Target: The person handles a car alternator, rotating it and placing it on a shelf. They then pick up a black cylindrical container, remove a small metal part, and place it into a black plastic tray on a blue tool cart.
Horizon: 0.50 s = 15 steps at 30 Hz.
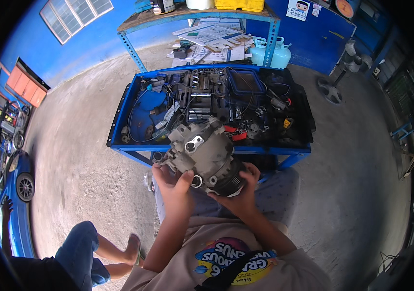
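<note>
One vehicle air-conditioning compressor [211,150] is held between two hands, overlapping the near edge of the blue worktop [139,147] in view; contact with that edge cannot be determined. Left hand [173,186]: thumb and fingers clamped on the housing at its 8 o'clock side, the compressor lying toward 1 o'clock from it. Right hand [242,195]: curled about the grooved pulley [230,183] at the 5 o'clock end, the compressor lying toward 11 o'clock. Chrome sockets [200,110] sit on the worktop, between 11 and 12 o'clock of the compressor.
</note>
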Each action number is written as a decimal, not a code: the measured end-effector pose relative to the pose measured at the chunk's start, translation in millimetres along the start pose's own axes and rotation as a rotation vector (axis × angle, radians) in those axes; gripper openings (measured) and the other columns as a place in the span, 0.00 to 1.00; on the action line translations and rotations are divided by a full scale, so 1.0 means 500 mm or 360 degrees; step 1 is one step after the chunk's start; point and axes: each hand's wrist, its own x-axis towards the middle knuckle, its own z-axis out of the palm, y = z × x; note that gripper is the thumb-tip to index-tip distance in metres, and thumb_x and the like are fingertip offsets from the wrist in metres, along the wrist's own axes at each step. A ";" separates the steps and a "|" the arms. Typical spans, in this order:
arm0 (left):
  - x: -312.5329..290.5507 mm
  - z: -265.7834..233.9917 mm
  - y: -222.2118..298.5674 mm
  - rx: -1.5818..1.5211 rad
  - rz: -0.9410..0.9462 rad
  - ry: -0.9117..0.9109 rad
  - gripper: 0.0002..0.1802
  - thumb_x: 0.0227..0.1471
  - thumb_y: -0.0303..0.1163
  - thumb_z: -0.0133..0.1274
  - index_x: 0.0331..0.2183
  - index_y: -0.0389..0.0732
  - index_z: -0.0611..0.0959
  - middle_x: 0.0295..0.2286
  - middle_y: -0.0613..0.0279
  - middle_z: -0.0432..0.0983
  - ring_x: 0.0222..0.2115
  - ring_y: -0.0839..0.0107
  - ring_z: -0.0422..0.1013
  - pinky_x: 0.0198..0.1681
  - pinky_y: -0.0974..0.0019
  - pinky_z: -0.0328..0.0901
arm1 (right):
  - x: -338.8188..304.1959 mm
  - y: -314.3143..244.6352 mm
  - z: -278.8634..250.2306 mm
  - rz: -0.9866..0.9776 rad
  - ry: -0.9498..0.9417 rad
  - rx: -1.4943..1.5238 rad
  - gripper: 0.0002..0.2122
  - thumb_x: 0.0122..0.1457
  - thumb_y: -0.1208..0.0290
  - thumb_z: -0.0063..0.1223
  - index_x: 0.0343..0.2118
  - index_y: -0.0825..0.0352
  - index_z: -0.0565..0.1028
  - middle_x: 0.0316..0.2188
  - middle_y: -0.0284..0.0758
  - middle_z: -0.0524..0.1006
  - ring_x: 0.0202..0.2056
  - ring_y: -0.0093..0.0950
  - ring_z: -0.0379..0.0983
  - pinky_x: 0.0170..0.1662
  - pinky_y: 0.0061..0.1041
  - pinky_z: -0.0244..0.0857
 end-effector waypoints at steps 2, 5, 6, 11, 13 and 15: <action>0.008 0.000 0.007 0.0051 -0.0007 -0.0056 0.38 0.44 0.26 0.59 0.56 0.43 0.60 0.52 0.56 0.65 0.53 0.61 0.65 0.57 0.57 0.61 | -0.005 0.002 -0.008 0.0243 -0.0052 0.0322 0.47 0.46 0.58 0.71 0.65 0.59 0.50 0.62 0.45 0.56 0.60 0.43 0.62 0.60 0.44 0.62; 0.008 0.003 0.014 0.0072 -0.0004 -0.0120 0.36 0.45 0.24 0.58 0.55 0.44 0.60 0.51 0.56 0.66 0.54 0.62 0.64 0.56 0.57 0.62 | -0.014 0.003 -0.034 0.0880 -0.0145 0.1233 0.44 0.53 0.42 0.56 0.68 0.56 0.48 0.64 0.42 0.57 0.63 0.42 0.60 0.61 0.45 0.62; 0.008 0.005 0.015 0.0109 -0.0009 -0.0118 0.36 0.45 0.24 0.58 0.55 0.44 0.61 0.51 0.57 0.66 0.54 0.62 0.64 0.56 0.57 0.62 | -0.016 0.006 -0.038 0.1074 -0.0171 0.1538 0.44 0.56 0.37 0.51 0.68 0.56 0.47 0.65 0.41 0.58 0.64 0.42 0.59 0.62 0.46 0.62; 0.011 0.009 0.023 0.0130 -0.0031 -0.0110 0.34 0.46 0.24 0.57 0.53 0.43 0.61 0.51 0.56 0.65 0.52 0.63 0.66 0.55 0.58 0.64 | -0.023 0.027 0.005 0.0898 -0.0102 0.1626 0.43 0.57 0.63 0.57 0.70 0.55 0.42 0.64 0.39 0.58 0.63 0.39 0.60 0.63 0.41 0.60; 0.014 0.009 0.024 0.0133 -0.0021 -0.0118 0.34 0.47 0.27 0.57 0.53 0.41 0.60 0.51 0.55 0.65 0.51 0.63 0.67 0.52 0.55 0.68 | -0.016 0.036 0.021 0.0637 -0.0128 0.1483 0.40 0.57 0.69 0.53 0.69 0.55 0.43 0.62 0.39 0.59 0.62 0.37 0.61 0.63 0.39 0.60; 0.019 0.008 0.025 0.0233 -0.0042 -0.0128 0.34 0.46 0.29 0.58 0.53 0.41 0.60 0.52 0.55 0.64 0.51 0.62 0.68 0.49 0.53 0.70 | -0.006 0.034 0.028 0.0669 -0.0105 0.1245 0.39 0.56 0.73 0.50 0.68 0.55 0.44 0.61 0.38 0.60 0.62 0.35 0.61 0.63 0.38 0.59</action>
